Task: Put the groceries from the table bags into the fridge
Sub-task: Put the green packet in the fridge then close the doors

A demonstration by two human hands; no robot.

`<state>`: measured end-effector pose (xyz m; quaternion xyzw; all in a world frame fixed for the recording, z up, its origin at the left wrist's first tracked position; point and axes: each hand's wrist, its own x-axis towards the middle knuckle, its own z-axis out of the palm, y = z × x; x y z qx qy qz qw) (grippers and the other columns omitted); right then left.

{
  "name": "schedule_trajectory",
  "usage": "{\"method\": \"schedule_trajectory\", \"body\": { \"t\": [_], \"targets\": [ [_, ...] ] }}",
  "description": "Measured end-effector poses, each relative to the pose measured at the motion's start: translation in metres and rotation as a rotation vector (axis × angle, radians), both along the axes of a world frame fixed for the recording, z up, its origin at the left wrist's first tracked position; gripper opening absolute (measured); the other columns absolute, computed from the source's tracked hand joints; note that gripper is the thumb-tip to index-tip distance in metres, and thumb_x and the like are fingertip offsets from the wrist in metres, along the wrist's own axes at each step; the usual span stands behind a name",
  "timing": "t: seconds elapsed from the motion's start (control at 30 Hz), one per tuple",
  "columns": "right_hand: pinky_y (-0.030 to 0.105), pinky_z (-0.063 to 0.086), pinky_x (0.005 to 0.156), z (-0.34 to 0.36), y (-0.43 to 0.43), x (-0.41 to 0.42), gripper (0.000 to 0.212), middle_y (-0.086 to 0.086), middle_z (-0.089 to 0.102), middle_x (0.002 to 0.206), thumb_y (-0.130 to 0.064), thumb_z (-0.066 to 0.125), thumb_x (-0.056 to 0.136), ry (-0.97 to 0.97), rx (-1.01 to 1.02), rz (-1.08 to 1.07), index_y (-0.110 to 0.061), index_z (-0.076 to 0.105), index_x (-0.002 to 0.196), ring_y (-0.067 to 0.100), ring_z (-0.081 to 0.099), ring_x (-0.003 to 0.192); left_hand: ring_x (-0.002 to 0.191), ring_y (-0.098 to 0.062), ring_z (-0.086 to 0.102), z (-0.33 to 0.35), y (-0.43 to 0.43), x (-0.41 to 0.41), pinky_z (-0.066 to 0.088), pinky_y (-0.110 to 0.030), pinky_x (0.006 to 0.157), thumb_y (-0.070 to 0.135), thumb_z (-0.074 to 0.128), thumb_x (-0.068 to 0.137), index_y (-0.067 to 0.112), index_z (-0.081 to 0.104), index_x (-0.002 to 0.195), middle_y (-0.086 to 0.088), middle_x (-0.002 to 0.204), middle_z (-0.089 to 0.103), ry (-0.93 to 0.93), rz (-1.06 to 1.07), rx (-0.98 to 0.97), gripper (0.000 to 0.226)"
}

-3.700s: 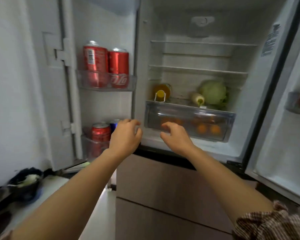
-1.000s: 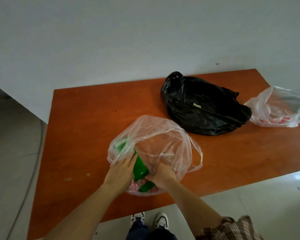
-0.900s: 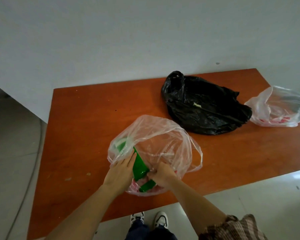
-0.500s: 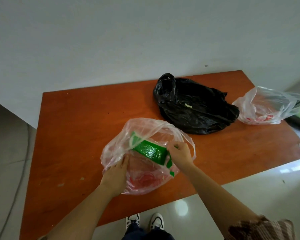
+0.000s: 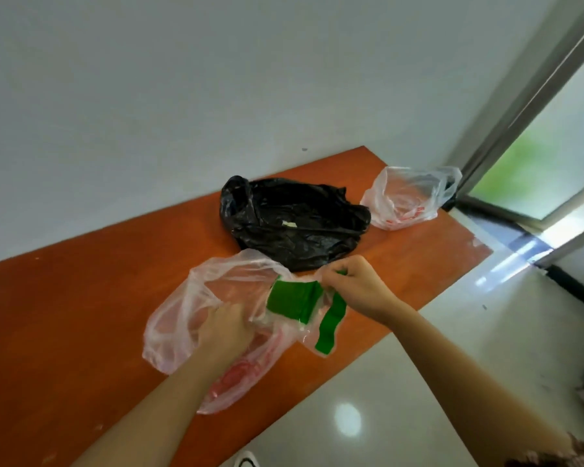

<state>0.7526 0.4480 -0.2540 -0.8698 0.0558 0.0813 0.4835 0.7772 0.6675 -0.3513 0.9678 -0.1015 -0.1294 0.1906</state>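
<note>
Raised since before, right hand (image 5: 358, 286) apparently pinches green package (image 5: 294, 301).

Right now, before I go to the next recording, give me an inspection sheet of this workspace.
Surface: orange-brown table, against a grey wall.
Job's things: green package, partly out of the near clear bag; green strip hangs from it.
Clutter: crumpled black bag behind it; second clear bag at the far corner, contents unclear.
Hands: right hand pinches the package's top edge; left hand presses on the near bag, grip unclear.
Cables: nothing seen.
Surroundings: pale tiled floor, window frame at right.
</note>
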Motion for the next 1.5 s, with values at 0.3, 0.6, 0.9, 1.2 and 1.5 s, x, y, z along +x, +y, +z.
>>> {"method": "schedule_trajectory", "body": {
  "t": [0.3,0.6,0.9,1.2,1.5],
  "targets": [
    [0.037,0.047,0.056,0.067,-0.125,-0.062,0.035,0.022,0.051,0.056,-0.01,0.054,0.088,-0.271,-0.034,-0.311,0.012,0.052,0.061,0.04,0.049,0.056,0.078,-0.021,0.056,0.066,-0.125,0.016,0.044,-0.027,0.063,0.02,0.05,0.087,0.015,0.06,0.091,-0.004,0.091,0.063,-0.035,-0.165,0.401,0.012],
    [0.06,0.051,0.071,0.088,-0.3,-0.174,0.032,0.023,0.048,0.062,-0.016,0.053,0.085,-0.324,-0.112,-0.625,-0.007,0.049,0.055,0.045,0.061,0.074,0.11,-0.031,0.051,0.126,-0.333,-0.045,0.044,-0.038,0.08,0.026,0.047,0.09,0.013,0.054,0.117,-0.011,0.122,0.055,-0.281,-0.363,0.324,0.031],
    [0.025,0.039,0.059,0.135,-0.465,-0.304,0.036,0.003,0.048,0.059,-0.013,0.053,0.093,-0.377,-0.216,-0.94,-0.013,0.052,0.057,0.013,0.046,0.058,0.127,-0.028,0.041,0.163,-0.586,-0.151,0.042,-0.042,0.097,0.03,0.045,0.092,0.016,0.042,0.139,-0.008,0.139,0.046,-0.345,-0.654,-0.176,0.049],
    [0.037,0.041,0.06,0.167,-0.653,-0.415,0.024,0.013,0.048,0.063,-0.013,0.055,0.087,-0.384,-0.35,-1.274,-0.009,0.057,0.064,0.024,0.047,0.061,0.127,-0.025,0.04,0.209,-0.823,-0.242,0.042,-0.041,0.098,0.028,0.044,0.094,0.019,0.041,0.139,-0.005,0.14,0.047,-0.42,-1.073,-0.389,0.046],
    [0.034,0.032,0.056,0.226,-0.802,-0.508,0.035,0.009,0.035,0.055,-0.011,0.053,0.084,-0.448,-0.458,-1.585,-0.014,0.041,0.051,0.019,0.037,0.054,0.129,-0.019,0.041,0.263,-1.039,-0.327,0.04,-0.037,0.103,0.03,0.048,0.094,0.023,0.042,0.138,-0.001,0.141,0.047,-0.403,-1.43,-0.584,0.045]
  ]
}}
